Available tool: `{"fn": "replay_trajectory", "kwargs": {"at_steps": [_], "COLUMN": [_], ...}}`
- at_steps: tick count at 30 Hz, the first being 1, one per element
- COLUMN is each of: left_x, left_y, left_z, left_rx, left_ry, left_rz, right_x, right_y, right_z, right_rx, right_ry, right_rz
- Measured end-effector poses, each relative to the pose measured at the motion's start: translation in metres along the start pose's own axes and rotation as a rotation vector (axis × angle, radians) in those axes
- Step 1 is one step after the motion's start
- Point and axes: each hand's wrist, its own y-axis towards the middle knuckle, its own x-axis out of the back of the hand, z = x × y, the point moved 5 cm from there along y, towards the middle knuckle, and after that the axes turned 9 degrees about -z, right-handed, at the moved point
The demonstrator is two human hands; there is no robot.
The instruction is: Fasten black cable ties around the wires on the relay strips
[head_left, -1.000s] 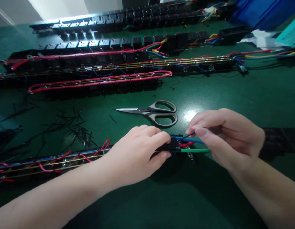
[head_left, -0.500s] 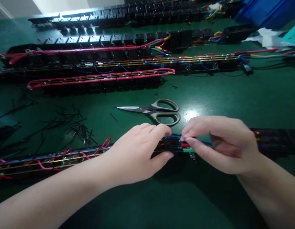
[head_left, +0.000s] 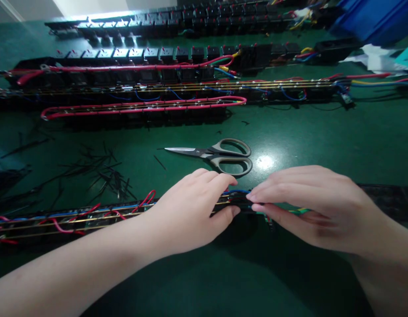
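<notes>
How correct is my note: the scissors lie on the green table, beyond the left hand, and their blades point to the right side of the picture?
One detail is wrong: in the head view, the blades of the scissors point to the left side of the picture. They do lie on the green table, beyond the left hand.

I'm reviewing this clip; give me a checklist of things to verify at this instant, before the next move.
1. Left hand positioned over the near wired strip: ok, finger and thumb are on opposite sides of it.
2. Right hand at the work: ok, its fingertips are by the strip's wires.
3. What the right hand pinches: cannot tell, too small and partly hidden.
4. Scissors shut and out of both hands: ok, lying on the green table.
5. Loose black pieces tidied: not ok, they lie scattered on the table.
</notes>
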Motion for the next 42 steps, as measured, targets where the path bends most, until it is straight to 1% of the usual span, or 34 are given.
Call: {"fn": "replay_trajectory", "kwargs": {"at_steps": [3,12,18,23,30,35,38,42], "left_x": [0.0,0.001,0.001,0.001,0.001,0.0,0.001,0.0], "left_y": [0.0,0.001,0.001,0.001,0.001,0.001,0.001,0.002], "left_z": [0.001,0.0,0.001,0.001,0.001,0.002,0.001,0.001], "left_rx": [0.01,0.0,-0.009,-0.011,-0.02,-0.015,-0.015,-0.006], "left_ry": [-0.005,-0.015,-0.013,-0.011,-0.014,-0.01,-0.003,0.011], "left_rz": [-0.001,-0.003,0.002,-0.003,-0.015,-0.01,-0.012,-0.004], "right_x": [0.001,0.002,0.002,0.003,0.0,-0.007,-0.01,-0.011], "right_y": [0.001,0.003,0.002,0.001,0.004,0.002,0.001,0.001], "right_z": [0.0,0.001,-0.001,-0.003,0.0,0.001,0.002,0.003], "right_rx": [0.041,-0.007,-0.066,-0.071,-0.027,0.013,0.016,0.001], "right_ry": [-0.009,0.025,0.063,0.089,0.114,0.099,0.086,0.108], "right_rz": [0.002,-0.01,-0.004,-0.015,0.067,0.146,0.178,0.19]}}
